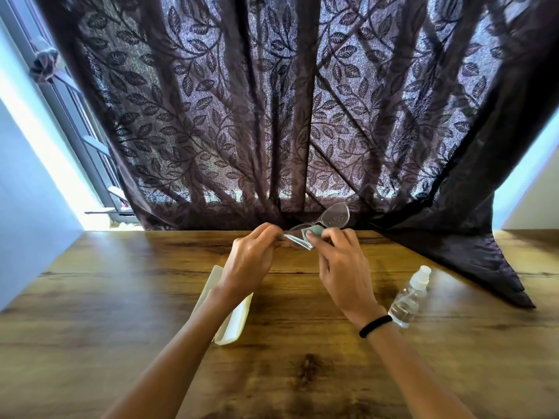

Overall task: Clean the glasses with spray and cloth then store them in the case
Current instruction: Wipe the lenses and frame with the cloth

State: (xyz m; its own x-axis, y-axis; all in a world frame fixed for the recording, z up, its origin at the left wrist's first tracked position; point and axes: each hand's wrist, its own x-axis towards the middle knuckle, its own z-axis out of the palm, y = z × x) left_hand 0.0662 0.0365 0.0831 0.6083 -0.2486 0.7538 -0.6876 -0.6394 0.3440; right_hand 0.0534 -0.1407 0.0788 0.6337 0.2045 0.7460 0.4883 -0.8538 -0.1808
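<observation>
Wiping the glasses above the far edge of the table

My left hand [252, 257] pinches one end of the clear-framed glasses [328, 220], fingers closed on it, while my right hand [341, 261] presses the grey-green cloth [314, 232] onto a lens. The open white case [225, 309] lies under my left wrist; the spray bottle [410, 296] lies on the wooden table [121, 297] beside my right wrist.

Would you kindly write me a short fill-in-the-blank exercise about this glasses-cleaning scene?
1. The right hand presses a small ____ against the glasses.
2. The spray bottle lies on its ____ on the wooden table.
3. The white case lies under the ____ forearm.
4. A black band circles the ____ wrist.

Missing words: cloth; side; left; right
</observation>
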